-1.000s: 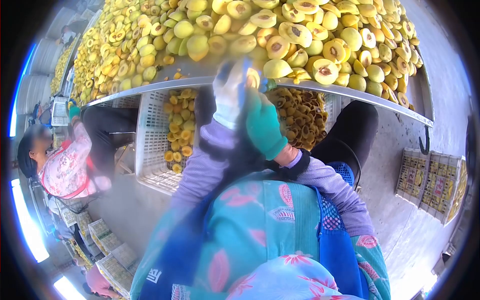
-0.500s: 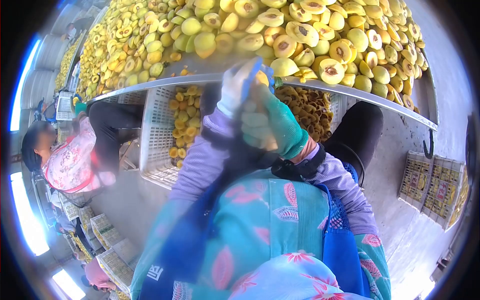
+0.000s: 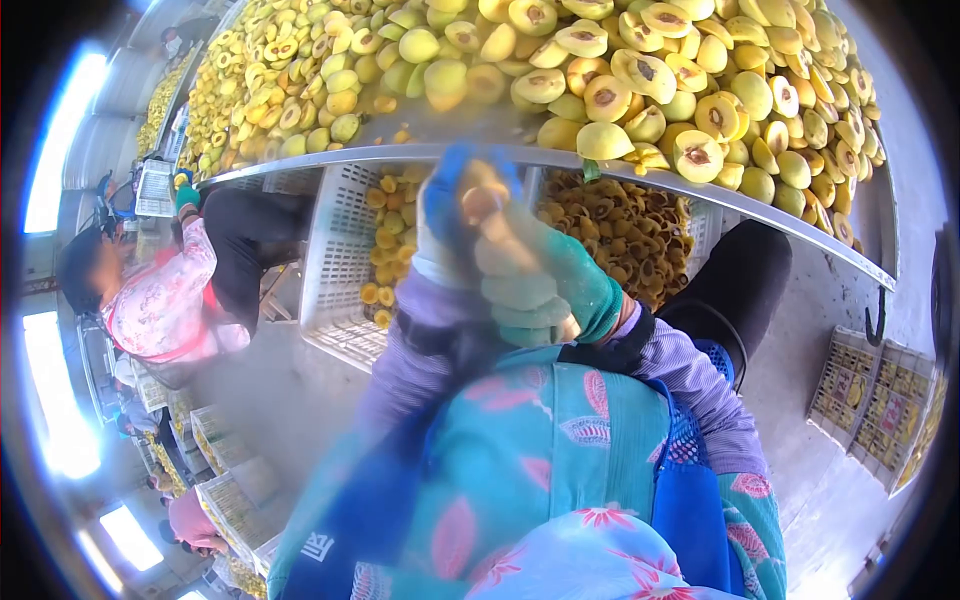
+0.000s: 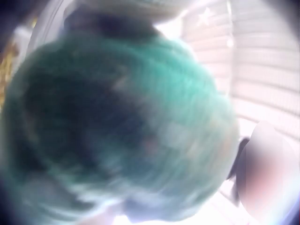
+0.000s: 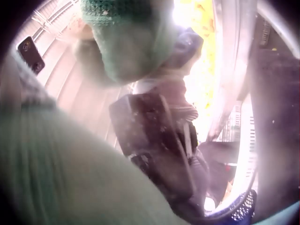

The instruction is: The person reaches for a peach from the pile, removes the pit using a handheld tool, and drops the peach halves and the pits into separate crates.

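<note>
In the head view my left hand [image 3: 443, 215], in a white and blue glove, grips a yellow peach half [image 3: 484, 200] near the table's front edge. Close beside it, my right hand [image 3: 540, 285] wears a green glove, its fingers curled round a tool whose tan handle end [image 3: 569, 327] sticks out at the bottom of the fist. The tool's working end is hidden and blurred at the fruit. Green glove cloth [image 4: 140, 131] fills much of the left wrist view, heavily blurred. In the right wrist view a green-gloved hand [image 5: 133, 44] shows at the top.
A metal-edged table [image 3: 370, 154] bears heaped peach halves [image 3: 610, 98]. Under it stand a white crate [image 3: 340, 240] of yellow halves and a container of brown scraps [image 3: 620, 230]. Stacked crates [image 3: 865, 405] stand right; another person [image 3: 165, 300] sits left.
Both hands have drawn back toward the body with the peach half. My right hand has turned, so its curled fingers now face the camera. The view has shifted a little.
</note>
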Demonstrator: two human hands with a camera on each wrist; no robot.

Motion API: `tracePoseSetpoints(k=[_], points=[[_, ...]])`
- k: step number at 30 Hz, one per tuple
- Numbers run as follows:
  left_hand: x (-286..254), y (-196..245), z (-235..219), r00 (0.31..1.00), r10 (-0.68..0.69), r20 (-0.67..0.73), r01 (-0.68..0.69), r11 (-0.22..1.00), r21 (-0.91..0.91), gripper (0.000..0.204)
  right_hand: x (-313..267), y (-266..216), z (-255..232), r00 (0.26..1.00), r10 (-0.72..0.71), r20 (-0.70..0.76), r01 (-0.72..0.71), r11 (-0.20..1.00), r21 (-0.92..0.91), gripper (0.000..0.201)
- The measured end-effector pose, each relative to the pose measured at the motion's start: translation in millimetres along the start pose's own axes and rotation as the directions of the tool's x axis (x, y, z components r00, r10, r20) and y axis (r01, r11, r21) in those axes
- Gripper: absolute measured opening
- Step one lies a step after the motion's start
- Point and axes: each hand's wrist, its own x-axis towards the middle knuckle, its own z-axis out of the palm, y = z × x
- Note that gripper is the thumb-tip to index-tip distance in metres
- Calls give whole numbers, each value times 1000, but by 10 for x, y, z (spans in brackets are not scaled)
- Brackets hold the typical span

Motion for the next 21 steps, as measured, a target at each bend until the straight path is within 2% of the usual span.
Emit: tracePoseSetpoints(k=[1, 2, 4, 5, 6, 7, 8, 9, 10, 12, 13, 14, 15, 16, 17, 18, 20, 21], points=[[1, 14, -103, 995, 96, -3, -94, 976, 196, 33, -23, 7, 173, 994, -35, -102, 39, 999, 33, 41], [79, 25, -304, 977, 203, 59, -210, 908, 362, 31, -81, -35, 13, 992, -64, -112, 65, 998, 14, 38], [348, -48, -852, 887, 397, 234, -454, 660, 599, 28, -305, -197, -600, 983, -128, -130, 123, 992, -42, 30], [590, -271, -1155, 738, 524, 426, -554, 109, 826, 26, -435, -238, -858, 914, -200, -354, 177, 980, -96, 27], [796, -98, -998, 915, 364, 172, -303, 340, 890, 32, -543, -218, -1076, 786, -262, -560, 216, 965, -149, 23], [1001, 75, -840, 982, 161, -102, 11, 488, 873, 38, -596, -242, -1326, 882, -242, -405, 165, 963, -215, 16], [1078, 337, -534, 983, 177, -40, -31, 380, 924, 51, -578, -227, -1128, 822, -333, -462, 111, 889, -443, 19], [1430, 51, -478, 922, 380, 71, -151, 186, 971, 59, -505, -183, -757, 759, -436, -482, 31, 765, -644, 22], [1580, 145, -258, 987, 142, 74, -75, 6, 997, 65, -430, -196, -761, 733, -562, -384, 64, 618, -783, 23], [2069, -246, -298, 977, 131, 171, -156, -118, 981, 68, -279, -225, -767, 620, -769, -155, 60, 243, -968, 24], [1992, 9, -300, 970, 61, 233, -236, 42, 971, 66, -221, -307, -767, 563, -781, 269, -8, -331, -944, 24], [1865, 256, -339, 952, -4, 305, -298, 201, 933, 65, -209, -305, -736, 599, -801, -7, 141, 114, -983, 23], [1850, 168, -455, 940, -139, 311, -110, 739, 665, 57, -179, -297, -641, 588, -758, -282, 289, 522, -803, 22], [1769, 47, -545, 876, 13, 481, -278, 830, 483, 52, -128, -327, -672, 547, -819, -174, 206, 333, -920, 21], [1685, -76, -634, 763, 165, 624, -399, 881, 254, 48, -78, -389, -727, 519, -853, -59, 103, 131, -986, 21], [1520, -79, -565, 776, 166, 608, -312, 939, 143, 46, -41, -417, -703, 504, -861, 71, 16, -73, -997, 20], [1183, -58, -357, 811, 157, 564, -171, 985, -28, 43, 50, -453, -520, 461, -820, 339, -150, -448, -881, 19], [1014, -31, -218, 832, 148, 534, -121, 989, -84, 43, 53, -443, -459, 459, -791, 405, -198, -535, -821, 19]])
